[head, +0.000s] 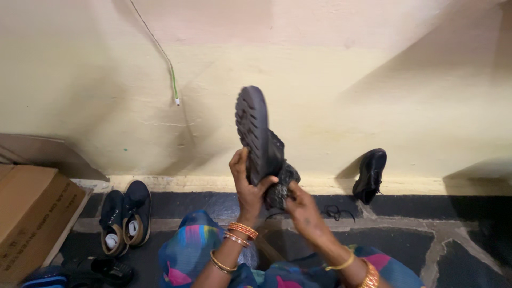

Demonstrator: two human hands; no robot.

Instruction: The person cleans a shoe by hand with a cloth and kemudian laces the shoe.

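Note:
A black shoe (256, 133) is held upright in front of me, its treaded sole turned to the left. My left hand (246, 184) grips it by the heel end of the sole. My right hand (301, 208) presses a dark crumpled cloth (281, 186) against the shoe's lower side. Both wrists wear orange and gold bangles. My knees in a blue, pink and green garment fill the bottom of the head view.
A second black shoe (369, 175) leans against the yellow wall, a loose black lace (337, 212) lying before it. A pair of dark sneakers (125, 218) stands at left beside a cardboard box (29, 213). More footwear (98, 271) lies at the bottom left. A wire (170, 69) hangs down the wall.

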